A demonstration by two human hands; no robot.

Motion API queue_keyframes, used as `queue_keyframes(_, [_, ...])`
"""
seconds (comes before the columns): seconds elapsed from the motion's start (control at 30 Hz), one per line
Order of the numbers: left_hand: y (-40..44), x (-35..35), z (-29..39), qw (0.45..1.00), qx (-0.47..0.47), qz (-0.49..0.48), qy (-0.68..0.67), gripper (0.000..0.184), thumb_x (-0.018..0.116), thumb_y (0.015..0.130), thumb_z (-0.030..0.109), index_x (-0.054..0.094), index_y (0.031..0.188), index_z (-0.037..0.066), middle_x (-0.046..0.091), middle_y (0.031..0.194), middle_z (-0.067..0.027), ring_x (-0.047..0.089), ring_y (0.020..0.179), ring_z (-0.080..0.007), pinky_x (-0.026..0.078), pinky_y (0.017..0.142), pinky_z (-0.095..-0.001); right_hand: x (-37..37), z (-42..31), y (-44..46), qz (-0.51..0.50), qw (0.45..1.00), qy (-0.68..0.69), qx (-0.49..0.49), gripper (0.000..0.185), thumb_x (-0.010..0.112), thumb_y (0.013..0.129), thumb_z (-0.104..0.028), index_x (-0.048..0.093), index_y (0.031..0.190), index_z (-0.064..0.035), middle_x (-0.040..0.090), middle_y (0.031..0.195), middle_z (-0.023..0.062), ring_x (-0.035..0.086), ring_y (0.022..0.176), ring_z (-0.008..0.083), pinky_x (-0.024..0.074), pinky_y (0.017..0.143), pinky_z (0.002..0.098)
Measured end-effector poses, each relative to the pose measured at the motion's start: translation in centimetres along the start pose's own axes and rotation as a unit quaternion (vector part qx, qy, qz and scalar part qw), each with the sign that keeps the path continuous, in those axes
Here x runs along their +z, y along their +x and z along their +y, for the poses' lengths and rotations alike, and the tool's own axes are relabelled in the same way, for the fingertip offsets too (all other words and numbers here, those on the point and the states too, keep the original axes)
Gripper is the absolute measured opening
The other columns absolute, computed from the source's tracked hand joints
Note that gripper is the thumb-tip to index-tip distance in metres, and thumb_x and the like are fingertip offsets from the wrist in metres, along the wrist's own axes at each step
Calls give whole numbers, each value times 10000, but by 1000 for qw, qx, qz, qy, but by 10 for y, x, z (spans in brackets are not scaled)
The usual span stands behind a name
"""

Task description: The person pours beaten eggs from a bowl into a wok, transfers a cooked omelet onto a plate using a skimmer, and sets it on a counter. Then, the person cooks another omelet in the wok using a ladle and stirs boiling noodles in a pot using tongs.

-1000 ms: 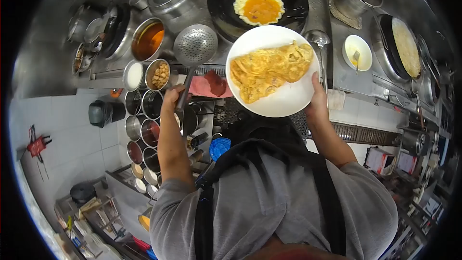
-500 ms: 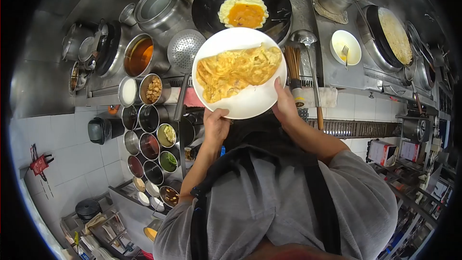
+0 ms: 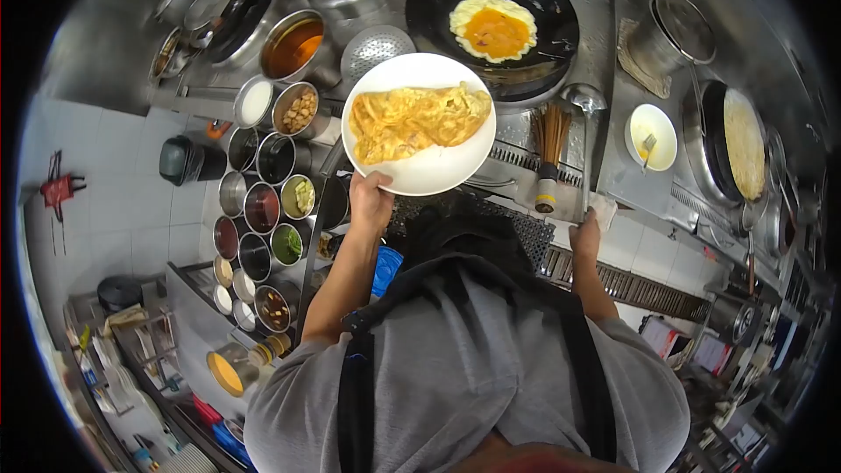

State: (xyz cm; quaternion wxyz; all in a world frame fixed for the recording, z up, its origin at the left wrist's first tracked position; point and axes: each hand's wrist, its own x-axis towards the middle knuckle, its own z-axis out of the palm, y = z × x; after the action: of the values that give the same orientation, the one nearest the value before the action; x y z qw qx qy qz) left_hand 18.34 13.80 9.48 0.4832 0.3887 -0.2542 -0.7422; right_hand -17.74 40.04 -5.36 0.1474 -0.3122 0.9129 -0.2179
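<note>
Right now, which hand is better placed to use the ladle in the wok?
Likely the right hand: it is at the lower end of the ladle, while the left hand holds the plate.

This is a kitchen, most likely a restaurant's rather than a home's. Reading directions from the middle of the view, a broad black wok (image 3: 429,17) with egg (image 3: 495,28) in it sits near 1 o'clock on a steel counter (image 3: 613,114). A ladle (image 3: 587,98) and a bristle brush (image 3: 552,136) lie at 2 o'clock, with a second pan (image 3: 714,112) close to 3. A big pot (image 3: 327,63) of amber liquid stands at 11 o'clock. The strongest sign is at 9 o'clock: rows of small steel tubs (image 3: 300,160) filled with separate ingredients. White wall tiles (image 3: 123,149) show beyond them, and the cook wears a dark apron (image 3: 583,368).
</note>
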Motion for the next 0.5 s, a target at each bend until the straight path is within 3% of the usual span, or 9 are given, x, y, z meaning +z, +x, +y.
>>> queue_keyframes(0.03, [4, 1, -1, 1000, 7, 5, -8, 672, 433, 640, -104, 391, 1309, -56, 527, 1258, -189, 539, 1153, -329, 460, 960, -408, -4, -7, 4, 28, 999, 29, 31, 501, 588, 756, -77, 480, 1242, -16, 625, 747, 199, 616, 755, 421, 491, 725, 467])
queue_keyframes(0.07, [7, 3, 0, 1000, 14, 9, -18, 650, 429, 649, -116, 401, 1296, -57, 547, 1227, -182, 567, 1117, -315, 500, 902, -384, -14, -8, 9, 28, 996, 80, 7, 484, 551, 773, -57, 472, 1246, 2, 580, 608, 128, 597, 573, 306, 483, 554, 407])
queue_keyframes(0.1, [9, 5, 1, 1000, 18, 12, -22, 650, 429, 649, -116, 401, 1296, -57, 547, 1227, -182, 567, 1117, -315, 500, 902, -384, -29, -7, 4, -29, 976, 195, 91, 471, 515, 793, -39, 467, 1259, 9, 518, 589, 52, 512, 485, 155, 414, 433, 314])
queue_keyframes(0.17, [15, 12, 4, 999, 42, 18, -24, 641, 422, 655, -120, 396, 1292, -57, 536, 1239, -179, 569, 1123, -310, 505, 898, -376, -36, 25, -10, 25, 974, 225, 25, 460, 549, 829, -79, 485, 1276, 9, 541, 604, 83, 489, 480, 133, 405, 449, 315])
queue_keyframes(0.3, [29, 25, 15, 998, 57, 28, -25, 627, 424, 675, -102, 353, 1296, -61, 522, 1218, -222, 607, 1048, -361, 573, 839, -441, -142, -68, -64, -54, 961, 272, 21, 411, 587, 895, -96, 487, 1279, 10, 461, 556, -9, 426, 439, 57, 336, 403, 240])
queue_keyframes(0.5, [64, 30, 18, 991, 106, 14, -81, 617, 414, 692, -105, 333, 1301, -53, 521, 1197, -247, 619, 1014, -388, 599, 778, -465, -195, -128, -85, -156, 975, 115, -107, 427, 662, 819, -40, 571, 1236, -34, 457, 552, -14, 395, 488, 53, 333, 451, 229])
